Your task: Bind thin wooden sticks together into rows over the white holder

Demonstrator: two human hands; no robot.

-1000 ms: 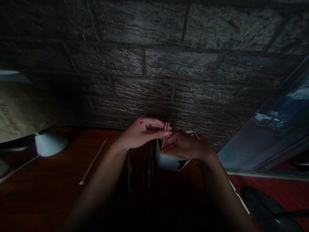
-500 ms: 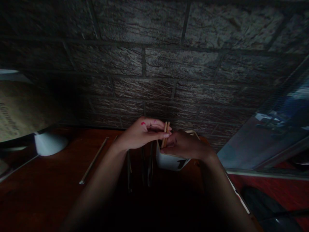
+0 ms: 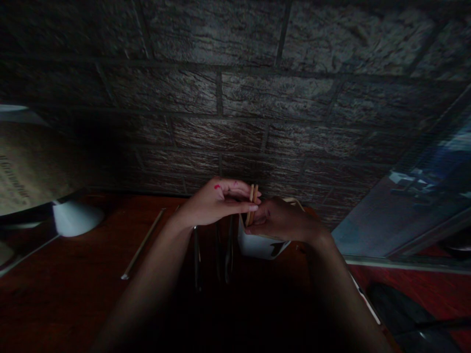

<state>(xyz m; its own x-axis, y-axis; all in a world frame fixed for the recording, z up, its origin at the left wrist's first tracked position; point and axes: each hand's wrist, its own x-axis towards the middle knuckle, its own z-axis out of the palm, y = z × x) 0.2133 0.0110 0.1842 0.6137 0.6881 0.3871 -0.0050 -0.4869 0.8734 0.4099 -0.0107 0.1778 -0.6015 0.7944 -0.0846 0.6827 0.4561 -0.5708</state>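
Note:
My left hand (image 3: 213,203) is closed in a pinch on two thin wooden sticks (image 3: 252,203) that stand upright in a small white container (image 3: 257,245). My right hand (image 3: 285,220) lies over the container's top, its fingers curled against the lower part of the same sticks. The container rests on a dark red-brown table (image 3: 73,279), close to a dark brick wall (image 3: 239,98). The scene is dim, so the container's inside is hidden.
A long thin rod (image 3: 142,245) lies on the table to the left. Several dark slim utensils (image 3: 221,255) lie beside the container. A white rounded object (image 3: 75,218) and a paper-like sheet (image 3: 29,166) sit at far left. A glass panel (image 3: 412,206) stands at right.

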